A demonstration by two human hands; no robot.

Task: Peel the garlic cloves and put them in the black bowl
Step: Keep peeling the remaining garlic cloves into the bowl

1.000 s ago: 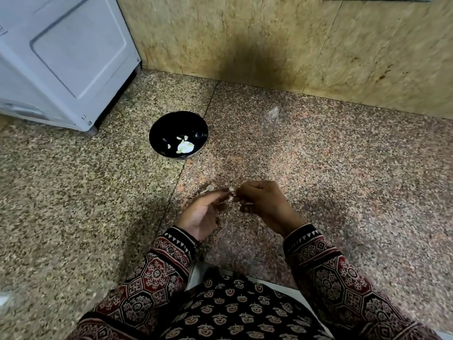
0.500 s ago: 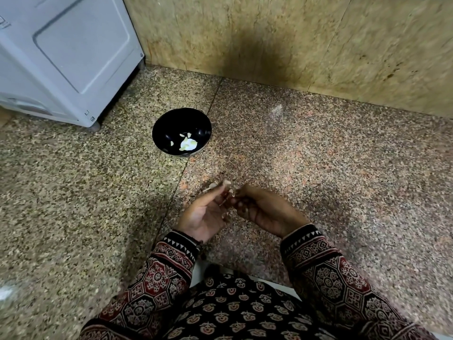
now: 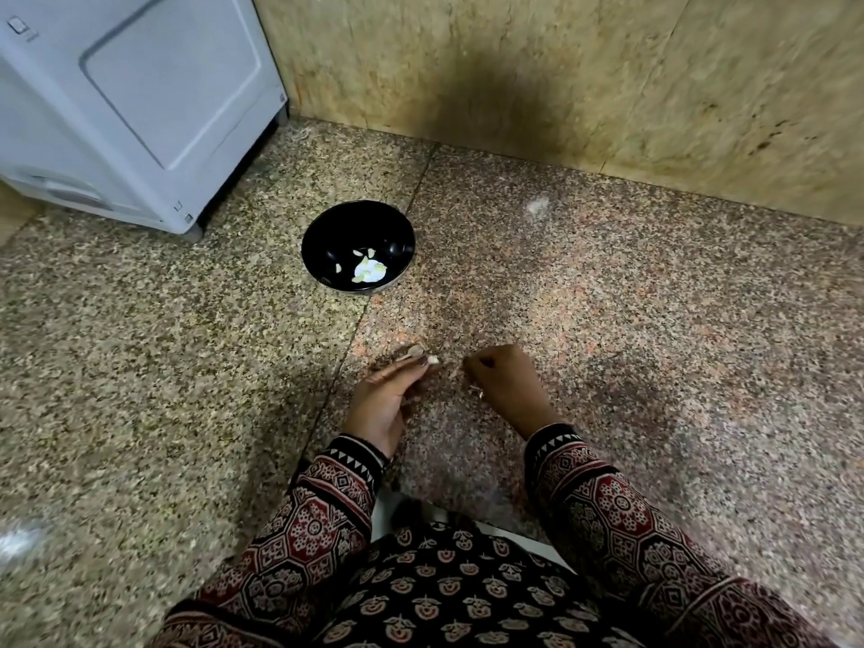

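person's sat on the speckled stone floor (image 3: 654, 329), both hands low in front of the knees. left hand (image 3: 388, 399) has its palm turned inward, thumb & fingers pinching a small pale garlic clove (image 3: 433, 361) right at the tips, close to the floor. right hand (image 3: 502, 381) sits a little apart from it, fingers curled under w/ the tips drawn together. could be nipping a shred of skin, but it's too small to see, so can't tell if it's got anything. the hands aren't touching.

black bowl (image 3: 327, 231) stands on the floor well ahead of the hands, near the foot of a white appliance (image 3: 140, 95). inside there's a small heap of peeled cloves (image 3: 369, 272) plus a few loose bits, so some look done already. most of the bottom shows bare black tho.

a pale scrap (image 3: 414, 352) lies just past the left fingertips; skin or another clove, can't tell. no pile of unpeeled garlic in sight, so can't judge how many are left. my read: mid-task, this clove's being peeled or abt done, & it's not in the bowl yet.
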